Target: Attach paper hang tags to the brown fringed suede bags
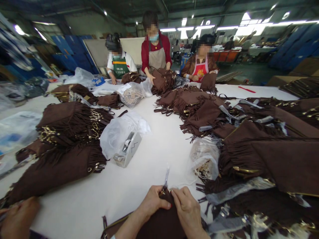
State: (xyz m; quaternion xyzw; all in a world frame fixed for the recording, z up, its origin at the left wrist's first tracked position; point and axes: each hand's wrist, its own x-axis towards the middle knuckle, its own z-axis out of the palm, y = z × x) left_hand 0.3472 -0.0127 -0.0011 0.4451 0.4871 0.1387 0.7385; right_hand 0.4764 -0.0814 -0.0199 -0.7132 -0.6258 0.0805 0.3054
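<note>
At the near side of the white counter (154, 156), a brown pouch (159, 225) is held between two hands, its upper corner right at the fingers and its body hanging toward the near edge of the view. By the left hand (153, 201) the corner is pinched, the thumb laid flat across the brown face. The fingers of the right hand (186, 206) are bent in against the opposite side of the same corner; whether anything is pinched between their tips cannot be told. Just beyond the fingers, a clear-wrapped strip (166, 177) is seen standing out from the corner, near a small metal fitting that is partly covered.

To the right of the fingers, a thin white string (188, 184) is stretched toward a clear bag (204, 161) filled with strings and tags. Farther right, fringed brown bags (286, 162) are heaped, with plastic-wrapped parts among them. Ahead and left of the fingers, a tape dispenser (132, 149) is set against a crumpled plastic bag (111, 136), with a fringed pile (67, 122) beyond. Well to the left, a co-worker's hand (21, 215) is blurred. Far ahead, across the counter, brown pieces are handled by three co-workers (157, 54).
</note>
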